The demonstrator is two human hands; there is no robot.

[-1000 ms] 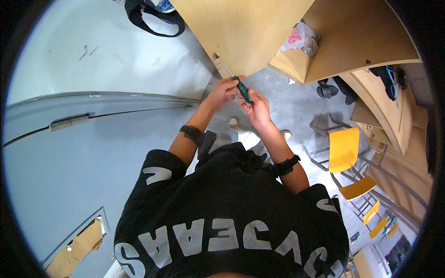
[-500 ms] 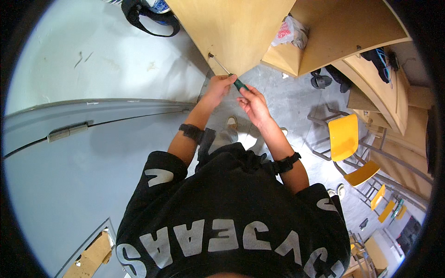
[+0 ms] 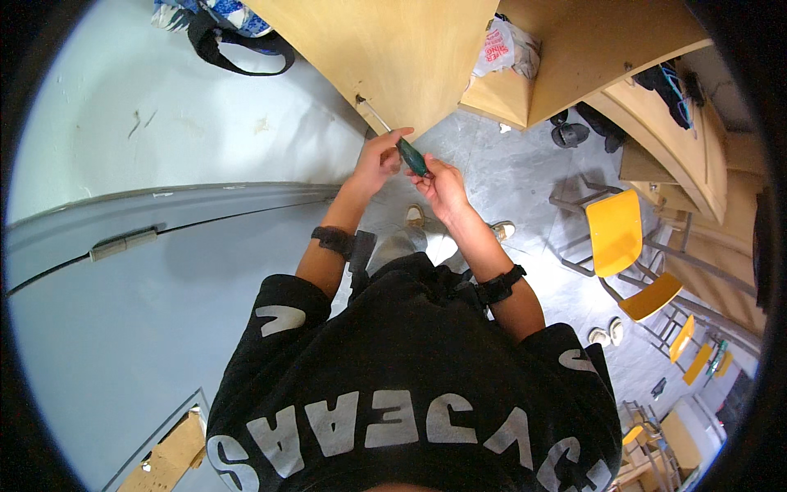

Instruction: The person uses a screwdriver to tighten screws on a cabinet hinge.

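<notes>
A screwdriver point(image 3: 412, 157) with a dark green handle and a thin metal shaft slants up and left. Its tip meets a small dark fitting point(image 3: 360, 99) near the lower corner of a light wood door panel point(image 3: 385, 49). My right hand point(image 3: 444, 187) is closed around the rear end of the handle, the fingertips curled under it. Up at the front of the handle, my left hand point(image 3: 379, 161) bears on the screwdriver, its index finger stretched across beside the shaft and the other fingers bent. Whether the tip sits in a screw is too small to make out.
Right of the panel, a plastic bag point(image 3: 506, 51) rests in an open wooden compartment. Yellow chairs point(image 3: 615, 234) stand on the grey floor at right. A black strap point(image 3: 238, 61) hangs at upper left, and a grey-blue door point(image 3: 156, 312) fills the left side.
My left index finger has straightened across the screwdriver's front, and my right hand has shifted slightly down and left at the handle's end. The whole view has shifted a little.
</notes>
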